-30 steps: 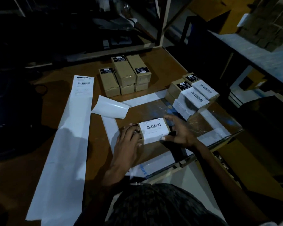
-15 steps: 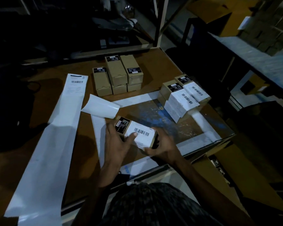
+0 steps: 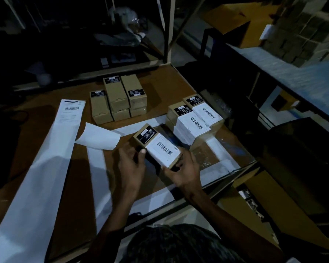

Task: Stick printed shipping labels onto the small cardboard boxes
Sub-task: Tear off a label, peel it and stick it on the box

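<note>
Centrally, small labelled box (image 3: 158,146) held tilted above counter (image 3: 160,86): right hand (image 3: 184,172) grips its near end, left hand (image 3: 131,164) fingers curled, thumb touching its left edge. Labelled boxes (image 3: 195,118) stacked just beyond; unlabelled boxes (image 3: 118,97) farther back; label strip (image 3: 46,158) at left.

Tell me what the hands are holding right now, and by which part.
Both hold one small brown cardboard box with a white barcode label: the right hand grips its near end, the left hand its left edge.

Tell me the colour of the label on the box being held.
White with a black barcode, clearest in the head view.
</note>
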`<move>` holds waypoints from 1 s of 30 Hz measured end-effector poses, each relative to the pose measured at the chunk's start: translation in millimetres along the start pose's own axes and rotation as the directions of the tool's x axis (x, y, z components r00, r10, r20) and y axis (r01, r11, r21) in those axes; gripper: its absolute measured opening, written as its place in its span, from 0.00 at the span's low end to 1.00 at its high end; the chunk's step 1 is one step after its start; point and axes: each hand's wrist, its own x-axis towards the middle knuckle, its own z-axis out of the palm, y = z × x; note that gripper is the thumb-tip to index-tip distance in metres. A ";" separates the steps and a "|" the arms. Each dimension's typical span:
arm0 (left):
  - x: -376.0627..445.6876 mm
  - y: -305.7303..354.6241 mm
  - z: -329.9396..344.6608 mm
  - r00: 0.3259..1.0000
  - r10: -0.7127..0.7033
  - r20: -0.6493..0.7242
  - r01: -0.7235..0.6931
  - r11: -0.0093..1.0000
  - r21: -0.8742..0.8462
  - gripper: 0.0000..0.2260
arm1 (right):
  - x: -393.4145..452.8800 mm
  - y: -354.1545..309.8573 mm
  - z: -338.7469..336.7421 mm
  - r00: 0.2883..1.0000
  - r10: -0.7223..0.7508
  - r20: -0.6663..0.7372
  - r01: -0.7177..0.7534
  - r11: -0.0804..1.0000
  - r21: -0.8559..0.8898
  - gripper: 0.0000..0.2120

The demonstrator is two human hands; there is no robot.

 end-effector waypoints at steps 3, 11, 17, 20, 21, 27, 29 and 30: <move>10.8 -1.3 27.8 0.989 0.040 0.142 -0.045 0.999 0.032 0.18 | 14.2 -3.9 0.3 0.999 0.042 -0.032 -0.043 0.999 -0.028 0.38; 47.5 -3.9 65.7 0.953 0.087 0.290 -0.129 0.983 0.128 0.15 | 17.3 9.2 -5.5 0.996 -0.061 0.059 0.067 0.992 -0.110 0.21; 59.5 -3.8 71.5 0.940 0.050 0.338 -0.100 0.986 0.135 0.14 | 24.9 10.7 -7.2 0.986 -0.154 0.070 0.166 0.959 -0.231 0.12; 60.9 0.4 68.9 0.922 0.097 0.375 -0.157 0.978 0.134 0.13 | 24.7 10.2 -6.7 0.982 -0.178 0.063 0.188 0.949 -0.254 0.13; 61.0 2.1 68.4 0.913 0.114 0.392 -0.181 0.974 0.139 0.13 | 25.1 9.2 -6.0 0.981 -0.188 0.052 0.194 0.948 -0.252 0.13; 64.3 9.3 61.9 0.836 0.145 0.529 -0.281 0.942 0.186 0.20 | 27.6 -3.6 -1.0 0.982 -0.190 -0.007 0.180 0.938 -0.296 0.13; 62.6 13.0 57.3 0.822 0.143 0.551 -0.288 0.940 0.185 0.21 | 28.3 -1.2 2.1 0.986 -0.167 -0.002 0.158 0.936 -0.315 0.14; 61.9 12.3 55.7 0.818 0.143 0.557 -0.287 0.941 0.180 0.22 | 28.2 0.3 3.8 0.986 -0.164 -0.009 0.152 0.932 -0.329 0.15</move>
